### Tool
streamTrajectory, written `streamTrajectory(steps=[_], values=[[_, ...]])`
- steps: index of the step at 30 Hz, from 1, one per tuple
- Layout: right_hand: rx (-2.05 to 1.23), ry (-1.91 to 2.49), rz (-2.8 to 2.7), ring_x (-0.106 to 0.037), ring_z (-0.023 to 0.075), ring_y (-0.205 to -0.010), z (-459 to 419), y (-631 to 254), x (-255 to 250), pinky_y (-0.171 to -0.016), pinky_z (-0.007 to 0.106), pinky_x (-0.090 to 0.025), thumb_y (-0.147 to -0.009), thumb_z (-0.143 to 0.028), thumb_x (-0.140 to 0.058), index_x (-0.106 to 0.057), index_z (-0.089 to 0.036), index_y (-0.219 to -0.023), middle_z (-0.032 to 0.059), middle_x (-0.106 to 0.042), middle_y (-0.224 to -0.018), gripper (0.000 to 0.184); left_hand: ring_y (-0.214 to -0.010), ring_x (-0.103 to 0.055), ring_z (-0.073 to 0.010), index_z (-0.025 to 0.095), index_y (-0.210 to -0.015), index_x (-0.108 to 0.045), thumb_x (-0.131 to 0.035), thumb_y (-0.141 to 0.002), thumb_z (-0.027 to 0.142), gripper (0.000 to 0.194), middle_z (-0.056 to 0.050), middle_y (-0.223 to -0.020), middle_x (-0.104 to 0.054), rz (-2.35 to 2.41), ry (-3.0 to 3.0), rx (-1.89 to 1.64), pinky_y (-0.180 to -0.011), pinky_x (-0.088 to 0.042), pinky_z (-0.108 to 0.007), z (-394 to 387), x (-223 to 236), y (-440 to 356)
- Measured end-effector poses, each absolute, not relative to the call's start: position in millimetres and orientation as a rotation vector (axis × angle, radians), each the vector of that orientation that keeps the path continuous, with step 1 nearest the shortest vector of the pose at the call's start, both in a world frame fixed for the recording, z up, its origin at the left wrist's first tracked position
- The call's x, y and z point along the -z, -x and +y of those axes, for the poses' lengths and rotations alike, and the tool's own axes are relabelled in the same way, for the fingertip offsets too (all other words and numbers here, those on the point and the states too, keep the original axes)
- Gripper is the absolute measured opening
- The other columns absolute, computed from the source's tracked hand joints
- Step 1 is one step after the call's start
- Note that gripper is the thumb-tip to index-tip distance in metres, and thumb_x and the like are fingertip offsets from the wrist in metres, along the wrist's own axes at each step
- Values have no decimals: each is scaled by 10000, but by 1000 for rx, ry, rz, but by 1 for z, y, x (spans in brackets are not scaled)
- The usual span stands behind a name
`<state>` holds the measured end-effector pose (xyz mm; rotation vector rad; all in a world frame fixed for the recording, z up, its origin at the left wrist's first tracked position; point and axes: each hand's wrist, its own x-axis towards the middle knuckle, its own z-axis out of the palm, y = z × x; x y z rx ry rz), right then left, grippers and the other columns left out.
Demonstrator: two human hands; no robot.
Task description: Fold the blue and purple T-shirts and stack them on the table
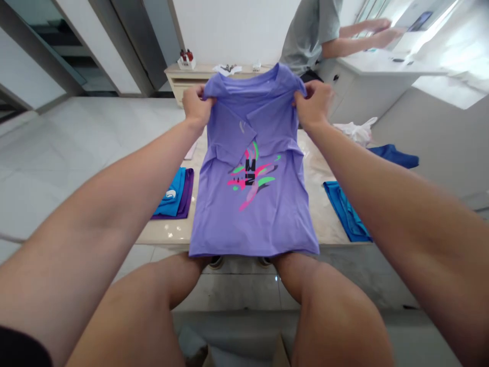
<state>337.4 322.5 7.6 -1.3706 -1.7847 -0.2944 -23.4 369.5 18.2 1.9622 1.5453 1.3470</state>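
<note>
A lavender T-shirt [252, 224] with a black, pink and green print hangs stretched between my hands, its neckline at the far end. My left hand [197, 106] pinches its left shoulder, and my right hand [314, 103] pinches the right shoulder. The sleeves lie folded inward over the shirt's front. Its bottom hem reaches the near edge of the pale table [321, 224], above my knees. Some of the tabletop is hidden behind the cloth.
Folded blue and purple clothes [187, 196] lie left on the table, folded blue cloth [346, 211] to the right. Beyond are a white plastic bag [357, 131] and a darker blue garment [395, 155]. A person in a grey shirt [311, 35] stands at the back, near a white counter [385, 63].
</note>
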Motion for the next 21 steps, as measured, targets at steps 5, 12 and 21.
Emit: streamTrajectory(steps=[5, 12, 21], values=[[153, 1429, -1749, -723, 223, -1128, 226, -336, 37, -976, 330, -560, -1102, -315, -603, -727, -142, -1231, 140, -778, -1263, 249, -1046, -647, -153, 140, -1094, -697, -748, -966, 260, 182, -28, -1127, -758, 1474, -2141, -1356, -962, -515, -286, 298, 35, 52], [-457, 1737, -2353, -646, 336, -1399, 53, -348, 137, -1245, 455, -454, -933, -152, -720, -805, -201, -1223, 128, -725, -1460, 306, -1205, -701, -277, 243, -964, -809, -682, -878, 235, 154, -72, -1219, -777, 1303, -2499, -297, -1098, -504, -404, 146, 116, 122], [-620, 2189, -2284, -733, 308, -1242, 63, -313, 45, -1099, 330, -514, -1038, -277, -661, -789, -128, -1336, 167, -796, -1322, 358, -1237, -720, -325, 239, -1320, -768, -758, -901, 384, 443, -129, -1308, -798, 1495, -2451, 313, -1030, -525, -351, 113, 17, 69]])
